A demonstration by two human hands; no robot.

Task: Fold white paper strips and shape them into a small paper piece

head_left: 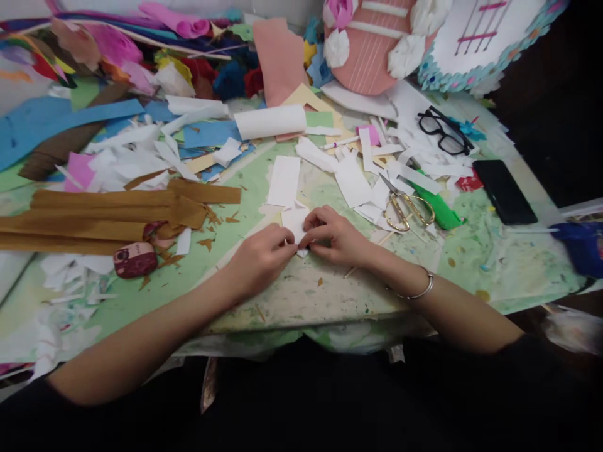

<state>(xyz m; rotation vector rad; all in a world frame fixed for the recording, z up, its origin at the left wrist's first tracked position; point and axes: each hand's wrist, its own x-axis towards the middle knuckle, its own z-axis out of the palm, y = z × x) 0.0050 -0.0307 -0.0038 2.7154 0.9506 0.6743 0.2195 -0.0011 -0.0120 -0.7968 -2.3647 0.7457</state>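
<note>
Both my hands meet over a small piece of white paper (pixel 294 221) at the middle of the table. My left hand (pixel 261 254) pinches its near left edge between thumb and forefinger. From the other side my right hand (pixel 336 238) grips the same paper, its fingers curled and the tips close to the left thumb. The paper's lower end looks folded to a point, partly hidden by my fingers. Just beyond it lies a flat white paper strip (pixel 284 180). Gold-handled scissors (pixel 398 204) rest to the right of my right hand, on paper scraps.
Brown crepe paper (pixel 103 216) and a dark red case (pixel 135 260) lie left. A white paper roll (pixel 271 122) is behind. Right are black glasses (pixel 445 130), a phone (pixel 505 191) and a green wrapped item (pixel 440 207). Decorated boards (pixel 370 56) stand at the back.
</note>
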